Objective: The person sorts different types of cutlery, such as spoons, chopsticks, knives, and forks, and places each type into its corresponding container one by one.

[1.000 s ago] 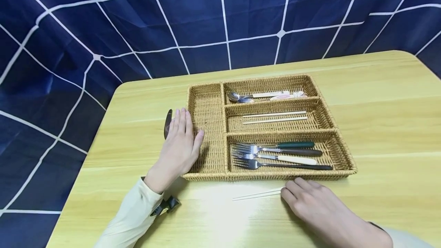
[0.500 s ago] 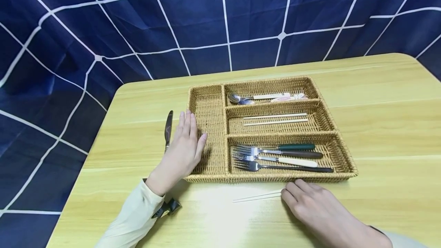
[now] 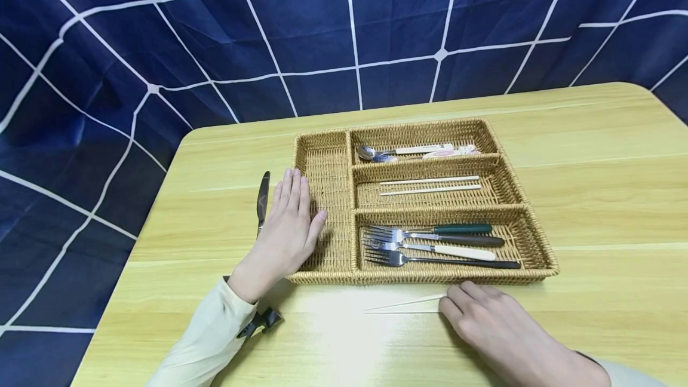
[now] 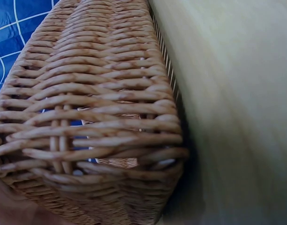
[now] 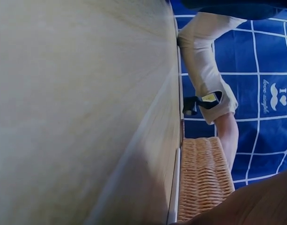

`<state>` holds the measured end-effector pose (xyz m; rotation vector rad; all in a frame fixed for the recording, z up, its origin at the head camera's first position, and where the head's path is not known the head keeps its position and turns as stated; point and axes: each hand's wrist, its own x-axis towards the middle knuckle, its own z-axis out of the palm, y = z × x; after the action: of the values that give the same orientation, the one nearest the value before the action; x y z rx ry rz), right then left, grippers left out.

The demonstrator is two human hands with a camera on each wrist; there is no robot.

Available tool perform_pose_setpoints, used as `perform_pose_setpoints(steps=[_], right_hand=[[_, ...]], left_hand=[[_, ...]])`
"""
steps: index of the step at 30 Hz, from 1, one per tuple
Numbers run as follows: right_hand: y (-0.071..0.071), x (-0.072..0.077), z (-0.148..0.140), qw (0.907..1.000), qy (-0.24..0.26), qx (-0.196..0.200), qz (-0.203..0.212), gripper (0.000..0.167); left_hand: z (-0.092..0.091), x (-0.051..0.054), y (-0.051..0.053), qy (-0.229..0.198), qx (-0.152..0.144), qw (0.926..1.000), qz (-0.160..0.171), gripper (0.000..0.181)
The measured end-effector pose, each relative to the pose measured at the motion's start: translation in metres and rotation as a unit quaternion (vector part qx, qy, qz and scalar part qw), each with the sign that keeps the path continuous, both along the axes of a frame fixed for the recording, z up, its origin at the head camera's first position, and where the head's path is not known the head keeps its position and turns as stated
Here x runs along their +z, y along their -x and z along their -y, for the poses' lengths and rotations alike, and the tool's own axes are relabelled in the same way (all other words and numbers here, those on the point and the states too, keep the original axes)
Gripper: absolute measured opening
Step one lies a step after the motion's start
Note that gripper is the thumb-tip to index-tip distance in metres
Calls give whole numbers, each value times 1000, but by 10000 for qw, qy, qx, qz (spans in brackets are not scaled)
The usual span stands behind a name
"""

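My left hand rests on the left side of a wicker cutlery tray, its fingers straight and its thumb over the inside. Beside those fingers a table knife lies on the table, its lower part hidden by the hand. In front of the tray, my right hand pinches the right ends of a pair of pale chopsticks with curled fingers. Their left ends meet; toward the hand they spread apart. The left wrist view is filled by the tray's woven wall. In the right wrist view the fingertips are out of sight.
Two spoons lie in the tray's back compartment and two chopsticks in the middle one. Several forks fill the front compartment. A blue curtain with white lines hangs behind the wooden table.
The right ends of the chopsticks have spread apart at my right hand. The left hand has shifted slightly on the tray's side, and more of the knife shows than a second ago.
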<state>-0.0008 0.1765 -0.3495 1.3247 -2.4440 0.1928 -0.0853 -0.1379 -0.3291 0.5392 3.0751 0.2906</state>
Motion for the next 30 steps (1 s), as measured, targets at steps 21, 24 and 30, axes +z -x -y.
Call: perform_pose_setpoints(steps=[21,24,30], right_hand=[[2,14,-6,9994,-7,156,-320,32],[2,23,-10,9997,65,179,-145,30],[8,54,-19,9995,112,-117,273,29]], left_hand=[[-2,2,1,61,49,9998,159,67],[-2,2,1,45,45,9998,180,67],[-2,3,0,92,71,9998,187,66]])
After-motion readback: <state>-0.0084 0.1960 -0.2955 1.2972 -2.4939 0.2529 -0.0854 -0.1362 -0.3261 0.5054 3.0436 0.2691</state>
